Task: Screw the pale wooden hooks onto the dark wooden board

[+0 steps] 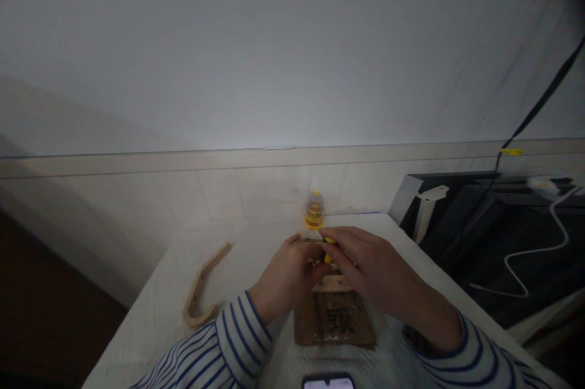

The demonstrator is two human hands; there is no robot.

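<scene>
My right hand [368, 261] is closed in a pinch on a small yellow and black screwdriver [328, 258], mostly hidden by fingers. My left hand [290, 276] is closed too, its thumb and forefinger meeting at the same screwdriver. Just below the fingers lies a light wooden piece [333, 283] with dark screw spots, partly covered by my hands. It rests on a brown piece of cardboard [336, 322] with a printed black character. What the screwdriver's tip touches is hidden.
A hook-shaped wooden piece [197, 294] lies left on the white-covered table [158, 310]. Behind my hands stands a clear jar with a yellow base [314, 212]. A phone [328, 381] is at the near edge. Right of the table are dark panels [479, 230] and a white cable [516, 253].
</scene>
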